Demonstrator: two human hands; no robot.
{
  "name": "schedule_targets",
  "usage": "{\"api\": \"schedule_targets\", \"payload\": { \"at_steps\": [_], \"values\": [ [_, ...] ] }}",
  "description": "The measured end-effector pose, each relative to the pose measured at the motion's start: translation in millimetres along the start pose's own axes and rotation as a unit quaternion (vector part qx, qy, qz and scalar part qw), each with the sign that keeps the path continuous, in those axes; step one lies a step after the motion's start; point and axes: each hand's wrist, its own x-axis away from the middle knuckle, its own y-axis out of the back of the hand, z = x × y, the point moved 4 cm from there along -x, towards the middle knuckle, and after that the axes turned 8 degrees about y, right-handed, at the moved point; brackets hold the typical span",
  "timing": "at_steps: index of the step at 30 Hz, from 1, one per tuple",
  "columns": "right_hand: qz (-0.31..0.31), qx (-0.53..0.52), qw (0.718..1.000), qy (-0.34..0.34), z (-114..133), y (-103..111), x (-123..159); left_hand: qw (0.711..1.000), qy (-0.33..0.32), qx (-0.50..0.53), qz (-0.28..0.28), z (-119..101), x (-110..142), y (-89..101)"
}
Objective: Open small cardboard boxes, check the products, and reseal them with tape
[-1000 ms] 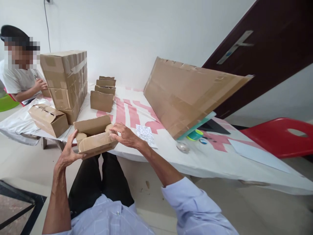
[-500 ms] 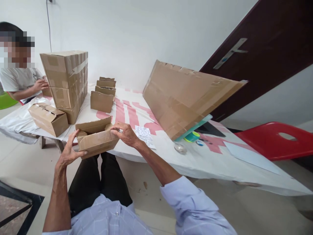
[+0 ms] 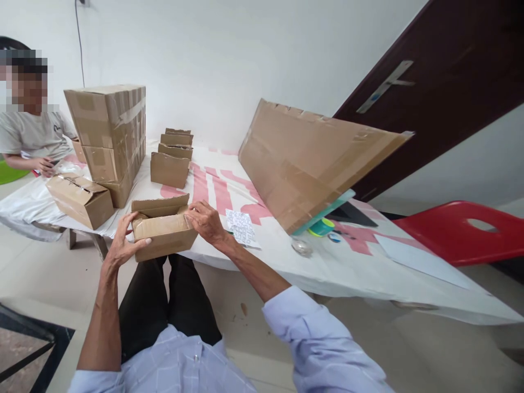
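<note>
The small cardboard box (image 3: 166, 243) is held over the near edge of the surface (image 3: 278, 259), its far flap raised, the inside mostly hidden. The left grip (image 3: 123, 244) is clamped on its left end, thumb in front; the right grip (image 3: 208, 222) is clamped on its right end. Beyond, the surface extends between upright cardboard flaps (image 3: 168, 171) and a large cardboard panel (image 3: 303, 164).

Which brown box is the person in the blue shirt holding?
The box with its far flap raised, between the left hand and right hand; the stacked boxes stand on the table.
</note>
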Motion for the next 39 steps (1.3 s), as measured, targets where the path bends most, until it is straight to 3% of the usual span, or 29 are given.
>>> {"api": "schedule_targets", "payload": {
  "at_steps": [8,16,19,22,25,28,39],
  "values": [
    [0.009,0.02,1.0,-0.011,-3,-10,10,1.0,-0.002,-0.017,-0.004,3,-16,-7.9],
    [-0.042,0.022,0.999,-0.01,-2,-10,13,1.0,0.013,0.0,-0.012,7,-19,-10.6],
    [-0.032,0.027,0.999,-0.015,-1,-9,13,1.0,0.013,-0.011,-0.006,5,-20,-11.0],
    [-0.002,0.025,0.999,-0.026,-2,-10,10,0.999,-0.008,-0.039,-0.018,0,-21,-13.3],
    [0.014,0.027,0.999,-0.02,-2,-9,7,0.993,-0.075,-0.072,-0.062,-8,-22,-15.4],
    [0.002,0.038,0.999,-0.006,0,-7,6,0.984,-0.133,-0.092,-0.068,-14,-23,-18.6],
    [-0.034,0.038,0.999,-0.011,5,-4,13,0.98,-0.11,-0.161,-0.031,-21,-31,-17.2]
  ]
}}
